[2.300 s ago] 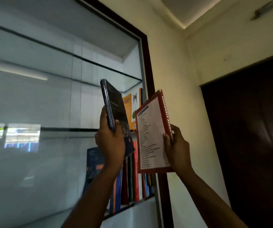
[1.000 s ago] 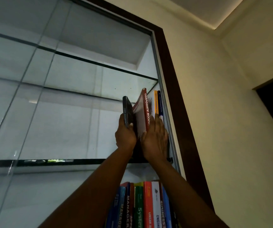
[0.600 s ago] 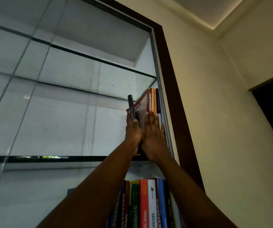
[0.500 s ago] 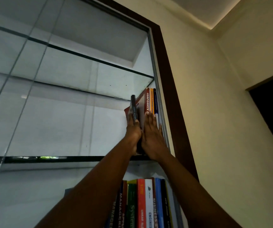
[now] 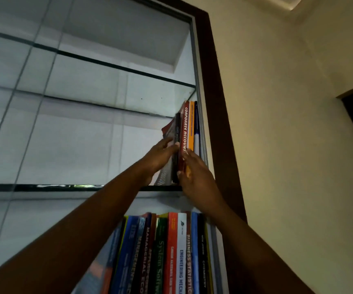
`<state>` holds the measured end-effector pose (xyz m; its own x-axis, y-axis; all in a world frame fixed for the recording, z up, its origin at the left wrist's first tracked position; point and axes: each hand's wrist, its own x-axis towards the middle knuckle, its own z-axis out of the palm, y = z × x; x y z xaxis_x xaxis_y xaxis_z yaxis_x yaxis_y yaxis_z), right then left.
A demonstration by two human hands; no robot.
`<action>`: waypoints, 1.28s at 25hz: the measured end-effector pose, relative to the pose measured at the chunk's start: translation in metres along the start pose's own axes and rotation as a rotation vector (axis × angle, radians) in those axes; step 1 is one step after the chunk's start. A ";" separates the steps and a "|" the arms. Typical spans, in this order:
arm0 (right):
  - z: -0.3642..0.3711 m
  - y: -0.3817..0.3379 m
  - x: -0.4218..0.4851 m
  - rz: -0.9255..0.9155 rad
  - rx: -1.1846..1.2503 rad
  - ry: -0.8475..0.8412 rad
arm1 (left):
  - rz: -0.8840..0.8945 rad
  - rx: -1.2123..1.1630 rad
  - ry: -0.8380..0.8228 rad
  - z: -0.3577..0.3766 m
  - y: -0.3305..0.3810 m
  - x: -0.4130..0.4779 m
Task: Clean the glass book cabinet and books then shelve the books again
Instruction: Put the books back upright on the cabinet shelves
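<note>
Fingers (image 5: 169,146) of the left hand (image 5: 158,157) lie nearly straight and slightly spread, pressing the left side of a dark book (image 5: 177,132) near its spine; fingers (image 5: 189,154) of the right hand (image 5: 196,177) lie straight and close together, flat against the spines, the thumb at the foot of the dark book's spine. Both forearms reach up from the lower edge of the view. That book stands upright at the right end of the middle glass shelf (image 5: 65,187), by its front edge, touching the red book (image 5: 184,128) lettered CORPORATE ACCOUNT; next come an orange book (image 5: 191,124) and a blue-and-white book (image 5: 196,128) nearest the cabinet's right side; the dark wooden frame (image 5: 218,124) borders that side. Above runs an upper glass shelf (image 5: 107,65); a row of upright books (image 5: 171,251) stands at the right end of the shelf below; the cream wall (image 5: 277,134) lies to the right.
</note>
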<state>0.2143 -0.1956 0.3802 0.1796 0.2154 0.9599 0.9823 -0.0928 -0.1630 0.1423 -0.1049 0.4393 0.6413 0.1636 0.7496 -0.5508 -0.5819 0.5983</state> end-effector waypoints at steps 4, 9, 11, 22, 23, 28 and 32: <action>-0.002 -0.021 -0.054 0.020 0.229 -0.084 | 0.268 0.332 0.082 -0.039 -0.019 -0.083; 0.043 -0.065 -0.166 0.137 0.534 -0.417 | 0.141 0.608 0.061 -0.089 -0.059 -0.278; 0.072 -0.105 -0.210 0.195 0.629 -0.556 | -0.093 0.581 0.155 -0.116 -0.074 -0.365; 0.223 -0.447 -0.482 0.156 0.858 -1.364 | -1.189 0.575 0.734 -0.254 0.034 -0.894; 0.227 -0.483 -0.508 0.117 0.860 -1.441 | -1.227 0.585 0.820 -0.257 0.061 -0.935; 0.242 -0.620 -0.640 -0.144 0.771 -1.760 | -1.415 0.523 1.307 -0.262 0.174 -1.072; 0.270 -0.664 -0.702 -0.239 0.653 -1.858 | -1.537 0.503 1.420 -0.302 0.193 -1.144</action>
<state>-0.5496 -0.0230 -0.2474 -0.5339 0.7768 -0.3341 0.7804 0.3005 -0.5484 -0.8589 -0.1640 -0.2169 -0.5333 0.7775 -0.3333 0.1813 0.4899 0.8527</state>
